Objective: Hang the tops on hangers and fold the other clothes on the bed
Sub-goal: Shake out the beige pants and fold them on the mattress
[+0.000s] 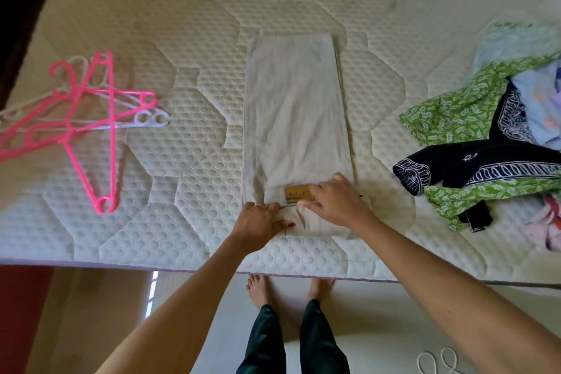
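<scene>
Beige trousers (296, 118) lie folded lengthwise on the white quilted mattress (182, 161), waistband toward me, with a tan label (296, 194) showing. My left hand (261, 223) lies on the waistband's left part, fingers bent at the fold, thumb stretched along the cloth. My right hand (337, 200) presses flat on the waistband beside the label, fingers spread. Pink hangers (88, 127) and white hangers (151, 120) lie tangled at the left. A heap of clothes at the right holds a green patterned garment (455, 112) and a black one with white print (473, 167).
The mattress's near edge (212, 266) runs just below my hands. My bare feet (258, 285) stand on the pale floor under it. A white cord (434, 358) lies on the floor at lower right. A dark strip borders the bed at far left.
</scene>
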A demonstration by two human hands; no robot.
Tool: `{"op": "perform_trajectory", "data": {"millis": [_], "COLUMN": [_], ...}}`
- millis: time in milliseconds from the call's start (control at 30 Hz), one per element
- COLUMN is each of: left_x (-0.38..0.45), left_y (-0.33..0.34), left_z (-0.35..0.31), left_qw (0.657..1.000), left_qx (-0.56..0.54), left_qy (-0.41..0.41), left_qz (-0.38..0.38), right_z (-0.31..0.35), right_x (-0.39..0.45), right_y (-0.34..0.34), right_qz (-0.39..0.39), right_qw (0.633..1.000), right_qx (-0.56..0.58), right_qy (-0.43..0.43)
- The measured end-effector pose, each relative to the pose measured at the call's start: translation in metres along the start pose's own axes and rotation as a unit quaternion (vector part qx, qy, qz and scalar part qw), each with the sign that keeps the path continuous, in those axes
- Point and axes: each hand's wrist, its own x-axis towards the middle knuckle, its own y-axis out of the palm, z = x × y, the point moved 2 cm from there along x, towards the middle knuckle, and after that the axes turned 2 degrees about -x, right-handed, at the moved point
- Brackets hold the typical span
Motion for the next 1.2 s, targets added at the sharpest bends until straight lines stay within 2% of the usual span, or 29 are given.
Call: {"op": "perform_trajectory", "data": {"millis": [33, 67, 267, 333, 400, 467, 533, 567, 600, 667, 733, 800, 933, 1033, 1100, 1200], "left_x": [0.002, 0.004, 0.030, 0.034, 0.028, 0.015, 0.006, 0.004, 0.006, 0.016, 0.029, 0.037, 0.039, 0.036, 0.032, 0.020], "left_y": [0.000, -0.001, -0.027, -0.036, -0.035, -0.020, -0.005, 0.000, 0.002, -0.003, -0.009, -0.014, -0.021, -0.020, -0.022, -0.025], "left_z": [0.001, 0.002, -0.002, -0.008, -0.016, -0.022, -0.022, -0.020, -0.018, -0.017, -0.019, -0.019, -0.023, -0.020, -0.016, -0.011], "left_qw": [1.000, 1.000, 0.984, 0.991, 0.996, 0.989, 0.994, 0.994, 0.991, 0.987, 0.988, 0.991, 0.987, 0.977, 0.986, 0.996], "left_qx": [-0.012, -0.020, -0.114, -0.062, 0.016, 0.055, 0.078, 0.102, 0.128, 0.156, 0.144, 0.118, 0.037, -0.029, -0.018, 0.084], "left_qy": [-0.004, -0.009, -0.084, -0.091, -0.050, 0.000, 0.009, 0.011, 0.016, 0.020, 0.018, 0.005, -0.021, -0.054, -0.044, 0.009], "left_qz": [0.000, 0.003, 0.110, 0.070, -0.069, -0.136, -0.081, -0.043, -0.020, 0.018, 0.048, 0.069, 0.154, 0.204, 0.158, 0.042], "right_z": [0.002, 0.003, 0.013, 0.006, -0.006, -0.016, -0.019, -0.017, -0.014, -0.010, -0.002, 0.008, 0.011, 0.012, 0.008, -0.003], "right_x": [-0.006, -0.014, -0.047, -0.026, -0.002, 0.013, 0.016, 0.014, 0.012, 0.005, -0.012, -0.030, -0.040, -0.018, -0.003, 0.017], "right_y": [0.004, 0.008, 0.033, 0.018, 0.000, -0.003, 0.004, 0.009, 0.014, 0.017, 0.019, 0.030, 0.034, 0.014, 0.005, 0.001], "right_qz": [-0.093, -0.149, -0.087, -0.022, 0.108, 0.206, 0.249, 0.246, 0.206, 0.029, -0.120, -0.149, -0.074, 0.048, 0.140, 0.217], "right_qw": [0.995, 0.986, 0.991, 0.998, 0.993, 0.967, 0.950, 0.953, 0.966, 0.997, 0.991, 0.987, 0.994, 0.997, 0.989, 0.961], "right_qx": [-0.047, -0.070, -0.097, -0.055, 0.046, 0.143, 0.167, 0.154, 0.124, 0.034, -0.047, -0.062, -0.066, -0.047, 0.030, 0.138], "right_qy": [-0.004, -0.003, 0.020, 0.014, 0.015, 0.049, 0.082, 0.091, 0.092, 0.066, 0.031, 0.013, 0.048, 0.030, 0.037, 0.103]}}
